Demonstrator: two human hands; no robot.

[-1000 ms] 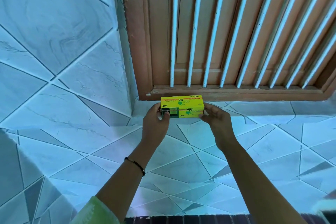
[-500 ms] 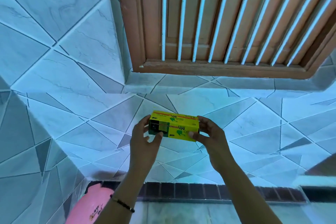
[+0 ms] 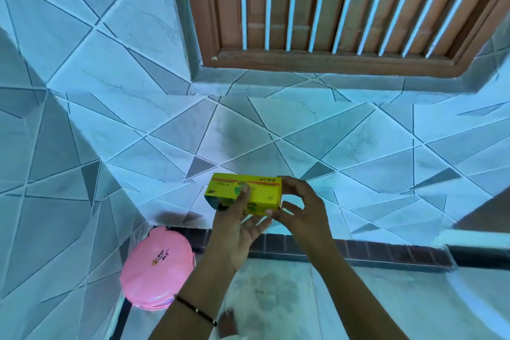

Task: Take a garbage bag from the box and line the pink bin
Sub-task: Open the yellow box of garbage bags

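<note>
Head view: both hands (image 3: 276, 218) hold the yellow box (image 3: 244, 193)

Yellow box (image 3: 245, 192) at centre frame, with an orange-red stripe along its upper edge, green printed marks and small dark lettering; dark at its left end. Pink bin (image 3: 156, 266) at lower left, glossy, bearing a small yellow mark and dark scribbles on top. Pale blue-white wall tiles (image 3: 345, 141) across the middle, faintly veined like marble, cut by thin lines into triangles, some filled grey. Reddish-brown window frame (image 3: 325, 61) at upper right, with white vertical bars. Dark brown-red tile strip (image 3: 386, 252) along lower right. Thin black bracelet (image 3: 196, 310) with small pale beads at bottom centre.
</note>
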